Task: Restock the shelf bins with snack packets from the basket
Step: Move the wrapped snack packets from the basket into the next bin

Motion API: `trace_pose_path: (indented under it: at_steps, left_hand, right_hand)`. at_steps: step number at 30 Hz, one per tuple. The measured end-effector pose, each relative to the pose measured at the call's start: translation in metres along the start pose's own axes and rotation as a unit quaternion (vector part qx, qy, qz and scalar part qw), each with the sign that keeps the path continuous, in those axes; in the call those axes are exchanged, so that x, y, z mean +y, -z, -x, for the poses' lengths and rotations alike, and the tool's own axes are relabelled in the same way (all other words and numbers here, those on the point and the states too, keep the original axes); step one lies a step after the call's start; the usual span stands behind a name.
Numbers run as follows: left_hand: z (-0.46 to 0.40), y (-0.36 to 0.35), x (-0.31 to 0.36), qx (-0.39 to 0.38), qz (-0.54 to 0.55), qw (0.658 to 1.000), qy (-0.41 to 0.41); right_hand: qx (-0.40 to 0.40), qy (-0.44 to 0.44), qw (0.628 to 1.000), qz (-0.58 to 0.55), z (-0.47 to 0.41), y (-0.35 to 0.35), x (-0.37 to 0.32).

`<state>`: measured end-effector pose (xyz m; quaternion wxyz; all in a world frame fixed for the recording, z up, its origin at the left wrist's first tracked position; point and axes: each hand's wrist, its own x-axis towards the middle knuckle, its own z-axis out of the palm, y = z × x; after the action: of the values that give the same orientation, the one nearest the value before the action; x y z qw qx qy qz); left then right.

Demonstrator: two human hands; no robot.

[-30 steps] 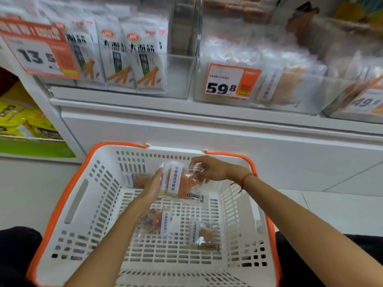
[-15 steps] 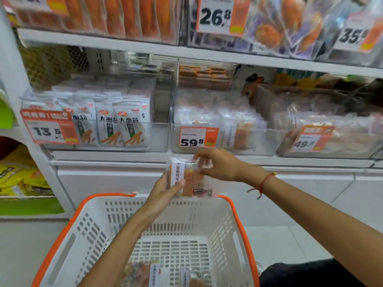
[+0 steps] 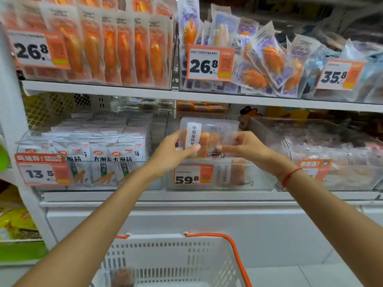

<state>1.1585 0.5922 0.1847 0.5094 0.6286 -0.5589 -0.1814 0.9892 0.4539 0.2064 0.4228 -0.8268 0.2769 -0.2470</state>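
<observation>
Clear crinkly snack packet (image 3: 207,135), left grip (image 3: 173,151), right grip (image 3: 245,146) pinching it, above seemingly plastic bin (image 3: 259,181)

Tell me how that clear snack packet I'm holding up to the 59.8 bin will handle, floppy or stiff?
Probably semi-floppy: the snack packet is thin clear film, yet it stays flat held by its side edges between the left hand and right hand. Likely light, since fingertips alone carry it. The glossy film may be slippery, so it could slide against packets already in the bin.

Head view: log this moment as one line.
left hand: holds packet | right hand: holds packet | packet: above 59.8 bin, not in | basket: below, one packet visible
</observation>
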Motion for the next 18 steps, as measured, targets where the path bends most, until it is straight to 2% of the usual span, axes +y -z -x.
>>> trace_pose_path:
  at_steps: [2,4,6,11,18]
  left_hand:
    - [-0.009,0.009,-0.002,0.033,-0.124,0.992,0.014]
    - [-0.015,0.016,-0.005,0.057,-0.269,0.961,0.014]
    - [-0.02,0.021,-0.006,0.079,-0.338,0.938,0.007]
    - [-0.037,0.025,-0.007,0.107,-0.388,0.915,-0.029]
    - [-0.043,0.022,-0.009,0.101,-0.388,0.915,-0.04]
  right_hand:
    - [0.021,0.013,1.0,0.019,-0.009,-0.006,0.001]
    - [0.011,0.018,0.999,0.046,-0.017,-0.012,0.003]
    - [0.019,0.028,0.997,0.069,-0.024,-0.017,0.007]
    - [0.077,0.057,0.992,0.087,-0.033,-0.025,0.014]
    - [0.138,0.077,0.979,0.126,-0.026,-0.029,0.018]
